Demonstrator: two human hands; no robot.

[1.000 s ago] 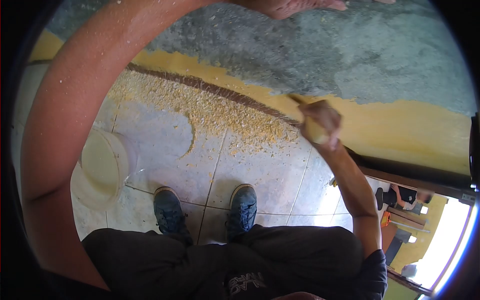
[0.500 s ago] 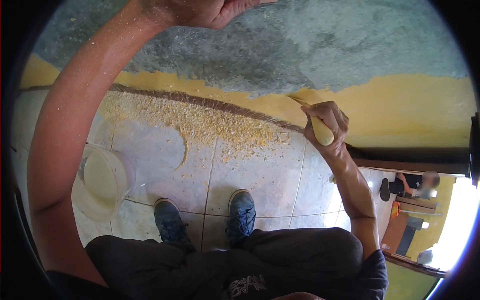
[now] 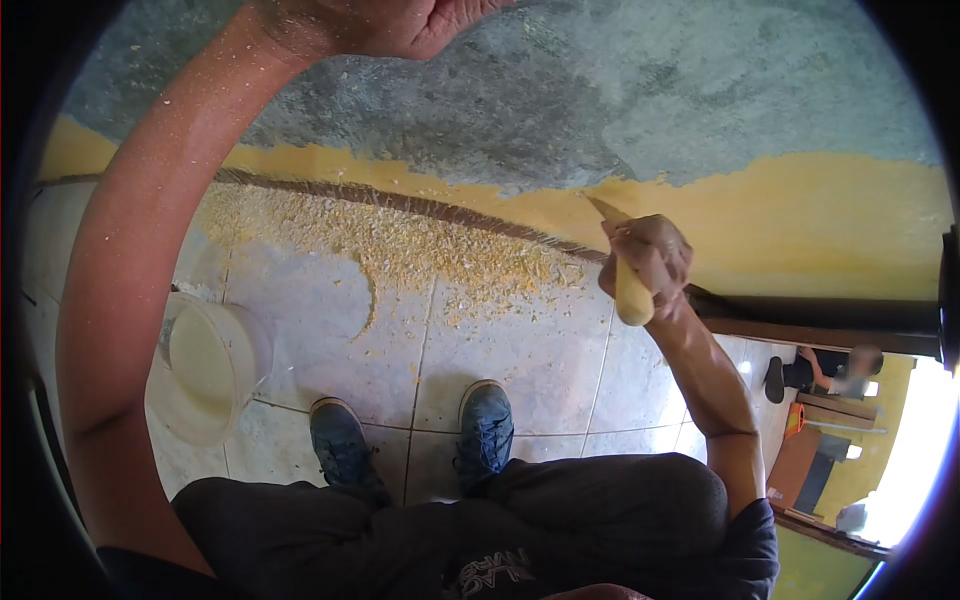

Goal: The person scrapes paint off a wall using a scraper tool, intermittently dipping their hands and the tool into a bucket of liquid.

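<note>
Here's the left hand (image 3: 385, 22), up at the top edge of the view, partly cut off; whether its grip is open or closed, and on what, I cannot tell. Down below, two blue lace-up shoes (image 3: 485, 425) stand on pale square floor tiles (image 3: 520, 375), a round whitish bucket (image 3: 215, 365) off to their left. And the right hand (image 3: 655, 258): grip closed, fingers wrapped round the scraper (image 3: 632, 296) with a smooth, pale-yellow rounded handle! The handle's butt pokes out on the near side of the fist; the thin, pointed blade (image 3: 606, 210) juts out beyond it, over the wall's yellow band (image 3: 790, 225). Contact there? Cannot tell. Cream-and-yellow flakes (image 3: 430, 250) litter the floor along the brown skirting strip (image 3: 440, 207). Grey, mottled bare wall (image 3: 500, 100) borders the yellow. Far right, another person (image 3: 825, 368), dark-clothed, in a farther space.
</note>
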